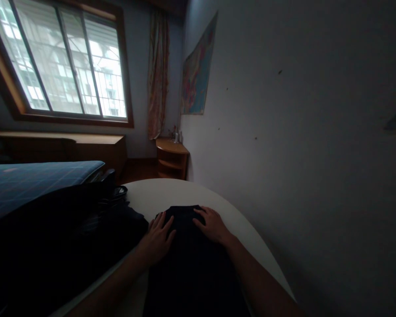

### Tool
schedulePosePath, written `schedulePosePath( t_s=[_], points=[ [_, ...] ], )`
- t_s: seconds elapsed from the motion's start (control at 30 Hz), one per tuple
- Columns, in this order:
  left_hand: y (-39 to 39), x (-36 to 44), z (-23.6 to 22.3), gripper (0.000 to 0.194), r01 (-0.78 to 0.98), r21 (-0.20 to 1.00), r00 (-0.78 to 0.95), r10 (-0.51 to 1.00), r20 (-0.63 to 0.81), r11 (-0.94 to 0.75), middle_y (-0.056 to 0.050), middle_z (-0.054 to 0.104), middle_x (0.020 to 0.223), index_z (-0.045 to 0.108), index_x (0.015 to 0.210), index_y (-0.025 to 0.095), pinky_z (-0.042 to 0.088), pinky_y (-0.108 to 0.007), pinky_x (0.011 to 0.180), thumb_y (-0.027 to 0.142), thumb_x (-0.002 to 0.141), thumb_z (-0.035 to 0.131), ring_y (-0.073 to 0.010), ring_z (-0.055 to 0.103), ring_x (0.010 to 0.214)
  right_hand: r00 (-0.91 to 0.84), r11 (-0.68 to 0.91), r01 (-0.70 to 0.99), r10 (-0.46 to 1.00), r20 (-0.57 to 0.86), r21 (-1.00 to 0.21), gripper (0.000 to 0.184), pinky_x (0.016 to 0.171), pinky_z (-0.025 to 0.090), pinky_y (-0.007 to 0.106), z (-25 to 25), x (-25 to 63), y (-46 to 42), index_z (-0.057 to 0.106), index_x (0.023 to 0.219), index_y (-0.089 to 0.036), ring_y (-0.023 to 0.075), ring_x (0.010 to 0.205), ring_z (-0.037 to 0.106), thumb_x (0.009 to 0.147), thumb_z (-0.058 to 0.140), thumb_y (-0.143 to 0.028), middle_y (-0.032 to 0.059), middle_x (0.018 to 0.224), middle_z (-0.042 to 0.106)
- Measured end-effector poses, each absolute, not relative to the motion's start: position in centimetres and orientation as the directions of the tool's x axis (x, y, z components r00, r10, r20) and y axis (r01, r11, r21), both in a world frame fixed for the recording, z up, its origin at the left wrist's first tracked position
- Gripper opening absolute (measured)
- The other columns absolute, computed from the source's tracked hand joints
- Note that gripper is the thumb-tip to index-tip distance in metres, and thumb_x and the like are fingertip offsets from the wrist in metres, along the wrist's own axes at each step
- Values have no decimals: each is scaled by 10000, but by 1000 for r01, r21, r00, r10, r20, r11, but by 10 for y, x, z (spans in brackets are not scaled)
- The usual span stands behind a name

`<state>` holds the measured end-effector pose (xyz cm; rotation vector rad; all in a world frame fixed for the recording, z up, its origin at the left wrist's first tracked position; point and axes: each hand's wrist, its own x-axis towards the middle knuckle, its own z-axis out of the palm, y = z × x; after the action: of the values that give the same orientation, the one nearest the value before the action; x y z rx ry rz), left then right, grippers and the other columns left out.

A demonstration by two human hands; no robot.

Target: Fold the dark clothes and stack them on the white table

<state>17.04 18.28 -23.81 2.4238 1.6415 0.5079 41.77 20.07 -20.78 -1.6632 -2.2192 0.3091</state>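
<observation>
A dark folded garment point(188, 259) lies on a white rounded table point(171, 193) in front of me. My left hand point(159, 237) rests flat on its left side, fingers stretched out and together. My right hand point(211, 224) lies flat on its upper right part, fingers spread. Neither hand grips anything; both press on the cloth. The room is dim and the garment's details are hard to make out.
A heap of dark clothes point(86, 229) lies at the left of the table. Behind it is a bed with a blue checked cover point(36, 180). A wall point(300, 154) stands close on the right. Far back are a window point(62, 61), a curtain and a wooden corner shelf point(171, 158).
</observation>
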Motion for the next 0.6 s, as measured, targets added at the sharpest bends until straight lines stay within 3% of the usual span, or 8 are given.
schedulePosePath(
  t_s=[0.13, 0.27, 0.37, 0.47, 0.6],
  points=[
    [184, 169, -245, 625, 867, 388, 250, 946, 206, -314, -206, 262, 1589, 393, 1482, 118, 258, -512, 1159, 453, 954, 392, -344, 177, 1481, -217, 315, 851, 939, 266, -421, 457, 1103, 315, 406, -209, 419, 206, 609, 1295, -177, 260, 1274, 487, 927, 514, -431, 124, 1346, 589],
    [190, 165, -252, 686, 839, 481, 161, 960, 228, -255, -208, 301, 1571, 337, 1490, 91, 290, -516, 1149, 428, 905, 454, -353, 176, 1481, -136, 251, 819, 959, 250, -516, 625, 1073, 373, 401, -215, 428, 210, 458, 1432, -138, 254, 1208, 546, 853, 593, -327, 138, 1312, 609],
    [198, 160, -251, 737, 792, 549, 154, 957, 246, -268, -218, 392, 1515, 326, 1475, 41, 285, -497, 1161, 387, 849, 505, -350, 266, 1454, -111, 225, 774, 969, 222, -593, 688, 1087, 368, 434, -217, 436, 212, 430, 1450, -132, 268, 1242, 536, 813, 625, -306, 155, 1352, 583],
    [206, 154, -246, 791, 700, 664, 135, 962, 238, -263, -227, 460, 1459, 347, 1449, 14, 310, -463, 1157, 334, 766, 584, -337, 374, 1401, -181, 312, 693, 948, 262, -650, 595, 1107, 350, 451, -212, 442, 209, 528, 1353, -123, 276, 1262, 525, 796, 641, -301, 159, 1363, 579],
    [211, 147, -235, 765, 504, 832, 154, 972, 179, -233, -181, 584, 1338, 398, 1428, 69, 415, -449, 1082, 265, 721, 615, -298, 552, 1256, -236, 367, 584, 930, 281, -724, 492, 1057, 410, 458, -200, 447, 203, 585, 1262, -158, 266, 1166, 591, 802, 655, -321, 128, 1256, 650]
  ],
)
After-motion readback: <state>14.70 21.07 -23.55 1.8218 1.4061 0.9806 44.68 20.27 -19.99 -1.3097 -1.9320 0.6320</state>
